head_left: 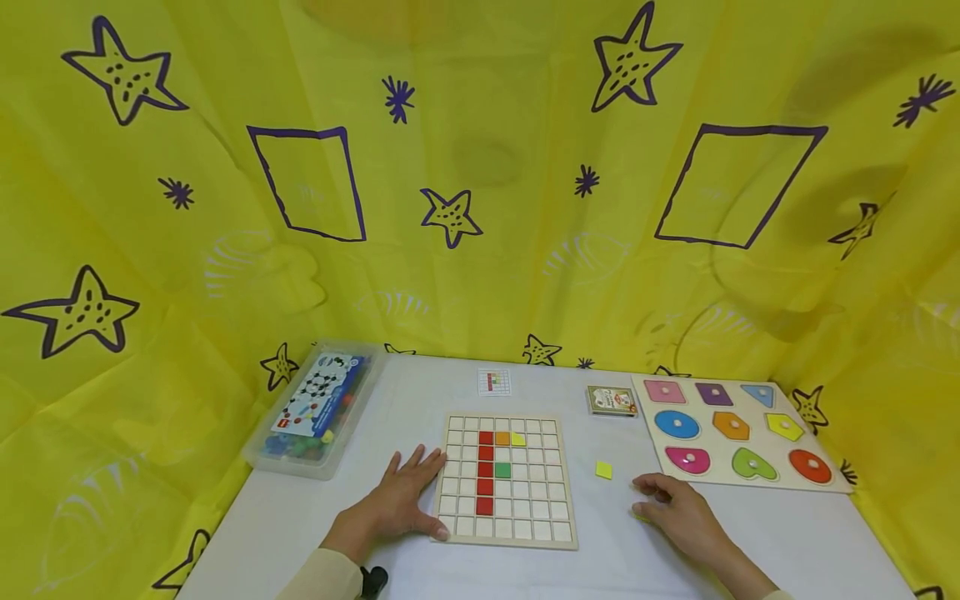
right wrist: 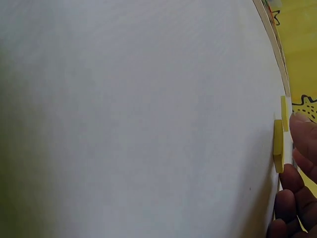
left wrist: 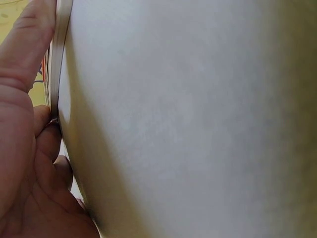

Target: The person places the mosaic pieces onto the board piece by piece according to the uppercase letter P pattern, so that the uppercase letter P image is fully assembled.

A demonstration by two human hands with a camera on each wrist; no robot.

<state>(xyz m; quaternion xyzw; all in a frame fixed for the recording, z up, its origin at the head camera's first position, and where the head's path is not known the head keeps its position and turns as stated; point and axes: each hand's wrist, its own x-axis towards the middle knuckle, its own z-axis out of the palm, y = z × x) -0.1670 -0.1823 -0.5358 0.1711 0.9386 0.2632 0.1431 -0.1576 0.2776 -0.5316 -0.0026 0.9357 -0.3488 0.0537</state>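
Note:
A wooden grid board (head_left: 539, 490) lies in front of me, with a column of red tiles (head_left: 486, 470), a green tile (head_left: 502, 471), an orange tile (head_left: 502, 438) and a yellow tile (head_left: 518, 439) in it. My left hand (head_left: 401, 500) is spread along its left side, thumb on the near left corner and fingertips at the edge. To the right of the board lies a loose yellow tile (head_left: 603, 470). My right hand (head_left: 686, 517) is low over the table with fingers loosely bent, beside another yellow tile (right wrist: 278, 139), which is mostly hidden under the thumb in the head view.
At the back stands a small pattern card (head_left: 494, 382), with a small card box (head_left: 611, 401) to its right. A shape puzzle board (head_left: 720, 477) lies at the right. On the left is a clear plastic case (head_left: 315, 412) with colored pieces. A yellow curtain (head_left: 510, 283) hangs behind the table.

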